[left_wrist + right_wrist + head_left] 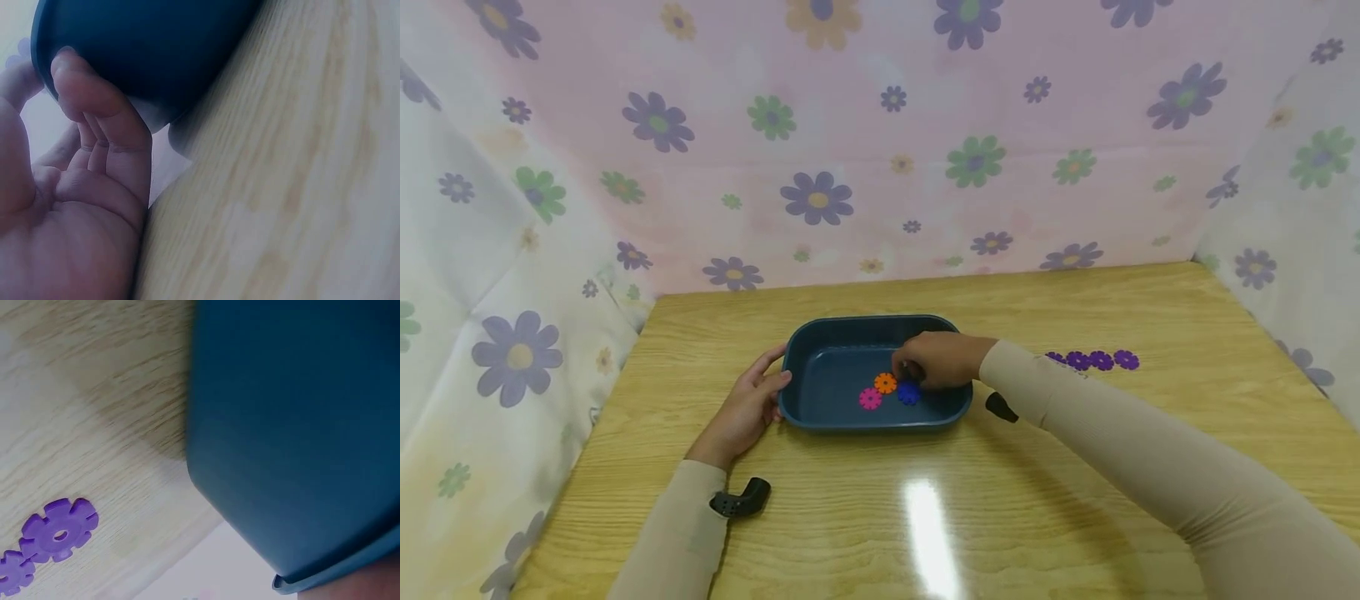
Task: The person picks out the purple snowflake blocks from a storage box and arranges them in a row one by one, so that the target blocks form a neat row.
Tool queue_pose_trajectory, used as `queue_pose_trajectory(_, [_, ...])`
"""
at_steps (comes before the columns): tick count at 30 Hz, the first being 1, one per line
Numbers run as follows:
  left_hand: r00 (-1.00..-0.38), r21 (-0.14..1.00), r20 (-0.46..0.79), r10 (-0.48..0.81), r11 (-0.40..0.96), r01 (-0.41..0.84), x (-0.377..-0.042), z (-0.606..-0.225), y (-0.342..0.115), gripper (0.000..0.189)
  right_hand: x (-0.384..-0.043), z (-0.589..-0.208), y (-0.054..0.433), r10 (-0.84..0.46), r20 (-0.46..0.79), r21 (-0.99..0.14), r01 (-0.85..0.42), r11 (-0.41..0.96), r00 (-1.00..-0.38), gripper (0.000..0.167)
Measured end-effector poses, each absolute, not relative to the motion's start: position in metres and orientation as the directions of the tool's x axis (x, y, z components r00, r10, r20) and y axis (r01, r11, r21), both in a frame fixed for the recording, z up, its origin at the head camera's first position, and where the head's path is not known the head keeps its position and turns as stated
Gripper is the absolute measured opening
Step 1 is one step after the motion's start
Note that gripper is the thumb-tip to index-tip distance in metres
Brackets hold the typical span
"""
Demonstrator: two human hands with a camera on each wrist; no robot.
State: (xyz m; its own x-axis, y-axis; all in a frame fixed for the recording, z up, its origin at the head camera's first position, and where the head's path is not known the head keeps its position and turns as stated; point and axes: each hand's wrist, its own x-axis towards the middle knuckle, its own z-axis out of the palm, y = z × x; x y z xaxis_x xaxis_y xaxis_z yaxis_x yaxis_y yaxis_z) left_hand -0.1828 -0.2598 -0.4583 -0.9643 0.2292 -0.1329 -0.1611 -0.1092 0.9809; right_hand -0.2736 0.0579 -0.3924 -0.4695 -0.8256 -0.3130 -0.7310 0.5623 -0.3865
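Observation:
A dark blue rectangular tub (pixel 820 427) stands on the table. My left hand (pixel 751 408) grips its left end, thumb at the rim; in the left wrist view, the curled fingers (pixel 103 103) lie against the outer wall. Over the tub's right rim reaches my right hand (pixel 942 360), its fingers bent down inside. Close by those fingertips are an orange notched disc (pixel 886 383) and a blue notched disc (pixel 909 393). A pink notched disc (pixel 870 398) lies to their left. The right fingertips are hidden, so I cannot tell whether they pinch a disc.
Several purple notched discs (pixel 1101 361) lie in a row on the wooden table (pixel 820 517), right of the tub, partly behind the right sleeve. Flower-patterned cloth (pixel 865 217) hangs along the back and both sides of the table.

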Motion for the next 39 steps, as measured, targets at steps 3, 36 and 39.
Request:
queue_pose_trajectory(3, [-0.963, 0.982, -0.134, 0.235, -0.100, -0.161, -0.1832, -0.4574, -0.2585, 0.059, -0.2720, -0.3923, 0.0589, -0.820, -0.331, -0.366, -0.737, 0.568, -0.467, 0.028])
queue_pose_trajectory(36, [-0.964, 0.983, -0.133, 0.229, -0.097, -0.159, -0.1839, -0.4573, -0.2597, 0.059, -0.2660, -0.3956, 0.0560, -0.778, -0.285, -0.350, -0.695, 0.628, -0.560, 0.024])
queue_pose_trajectory(39, [-0.964, 0.981, -0.139, 0.227, -0.098, -0.165, -0.1829, -0.4588, -0.2601, 0.060, -0.2642, -0.3954, 0.0557, -0.786, -0.273, -0.360, -0.699, 0.618, -0.554, 0.024])
